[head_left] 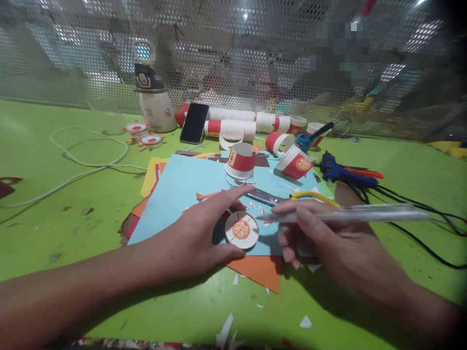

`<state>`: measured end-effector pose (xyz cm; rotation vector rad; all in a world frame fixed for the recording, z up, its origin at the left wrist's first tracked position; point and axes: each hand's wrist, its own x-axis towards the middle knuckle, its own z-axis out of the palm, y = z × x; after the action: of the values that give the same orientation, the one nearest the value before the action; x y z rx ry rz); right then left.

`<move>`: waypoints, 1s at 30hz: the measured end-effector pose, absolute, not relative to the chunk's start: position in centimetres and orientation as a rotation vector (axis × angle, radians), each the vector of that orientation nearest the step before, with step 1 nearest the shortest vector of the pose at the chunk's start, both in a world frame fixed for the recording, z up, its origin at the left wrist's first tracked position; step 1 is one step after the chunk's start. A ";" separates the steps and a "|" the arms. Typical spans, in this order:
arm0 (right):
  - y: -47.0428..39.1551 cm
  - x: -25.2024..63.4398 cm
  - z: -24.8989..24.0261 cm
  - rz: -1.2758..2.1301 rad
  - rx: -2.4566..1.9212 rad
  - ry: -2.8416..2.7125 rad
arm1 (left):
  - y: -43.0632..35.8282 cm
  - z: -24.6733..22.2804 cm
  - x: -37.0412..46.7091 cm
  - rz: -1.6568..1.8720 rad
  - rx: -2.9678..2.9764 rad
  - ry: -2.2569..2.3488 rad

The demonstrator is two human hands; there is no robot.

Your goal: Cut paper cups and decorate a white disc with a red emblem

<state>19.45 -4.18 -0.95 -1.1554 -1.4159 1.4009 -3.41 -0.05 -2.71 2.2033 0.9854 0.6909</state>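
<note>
A round white paper disc (pixel 249 238) with a red and gold emblem and thin dark lines near its rim is in the middle of the head view, over the light blue sheet (pixel 171 204). My left hand (pixel 199 231) curves around its left side, thumb at the lower edge and index finger stretched past the top; the other fingers are mostly hidden. A clear-barrelled pen (pixel 350 214) is gripped in my right hand (pixel 321 238), its tip close to the disc's right edge. Just beyond lie scissors with grey blades (pixel 264 196) and a yellow handle.
A cut red-and-white paper cup (pixel 241 163) stands upside down behind the disc, another cup (pixel 295 163) lies tilted. A blue glue gun (pixel 345 172) with black cables is at right. Behind are a phone (pixel 195 123), stacked cups (pixel 233 129) and a bottle (pixel 155 104). A white cable (pixel 87 167) loops left.
</note>
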 end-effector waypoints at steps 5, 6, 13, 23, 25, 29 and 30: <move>-4.0 18.9 -1.4 1.446 -1.183 -1.526 | 0.2 -2.9 -3.4 0.683 2.195 0.949; -3.9 18.8 -1.4 1.439 -1.204 -1.537 | 0.3 -2.9 -3.4 0.681 2.194 0.944; -3.7 18.6 -1.6 1.453 -1.246 -1.485 | 0.2 -2.9 -3.3 0.697 2.185 0.933; -3.8 18.5 -1.6 1.445 -1.276 -1.487 | 0.3 -2.9 -3.3 0.643 2.135 0.973; -3.8 18.4 -1.5 1.443 -1.281 -1.496 | 0.3 -2.9 -3.2 0.635 2.126 0.968; -3.8 18.5 -1.5 1.433 -1.294 -1.527 | 0.2 -2.8 -3.2 0.625 2.099 0.976; -3.8 18.5 -1.5 1.431 -1.295 -1.532 | 0.2 -2.8 -3.2 0.632 2.102 0.977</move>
<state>18.51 -3.83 -1.49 -1.2954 -1.5316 1.4313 -3.16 0.25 -2.78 2.1021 0.9774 0.6321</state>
